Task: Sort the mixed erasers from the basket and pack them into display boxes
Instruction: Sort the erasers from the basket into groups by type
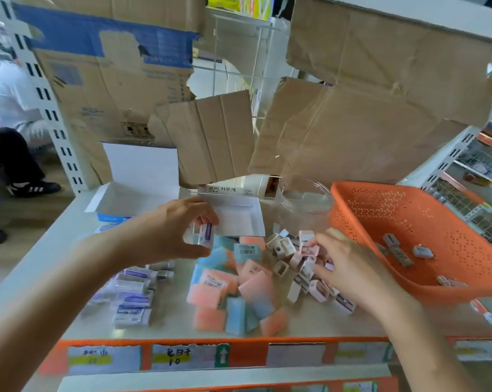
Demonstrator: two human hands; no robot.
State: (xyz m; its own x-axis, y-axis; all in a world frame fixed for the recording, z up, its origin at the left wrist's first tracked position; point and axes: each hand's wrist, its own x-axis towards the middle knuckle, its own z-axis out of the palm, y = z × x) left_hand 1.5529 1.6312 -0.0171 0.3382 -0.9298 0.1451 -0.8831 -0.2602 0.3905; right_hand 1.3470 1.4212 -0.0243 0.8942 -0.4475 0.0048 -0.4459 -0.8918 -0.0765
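Roughly, three heaps lie on the pale surface [309,323]. At lower left, the white-and-purple erasers [131,295] form a blurred stack of over a dozen, their sleeve print unreadable. Above them the left hand [168,230] has a closed grip on one purple-sleeved eraser [206,235], pinched between thumb and fingers. It is held just in front of two open white boxes. The left box [131,199] has its lid upright and its near edge partly behind the hand. Behind the middle box [239,219], a carton [225,190] bears Korean print that looks like "지우개". In the centre the pink and blue erasers [233,290] are jumbled and too overlapped to count; one shows a barcode label. At centre right one clear tub [304,199] stands beyond the small pink and white pieces [292,264]. The right hand [349,267] reaches into that heap with curled fingers; whether its grip holds a piece I cannot tell. At far right one orange basket [408,222] tilts, its edge cut off, with about five small pieces inside. Along the bottom, the shelf labels [171,359] are blurred; a handwritten "10" is legible.
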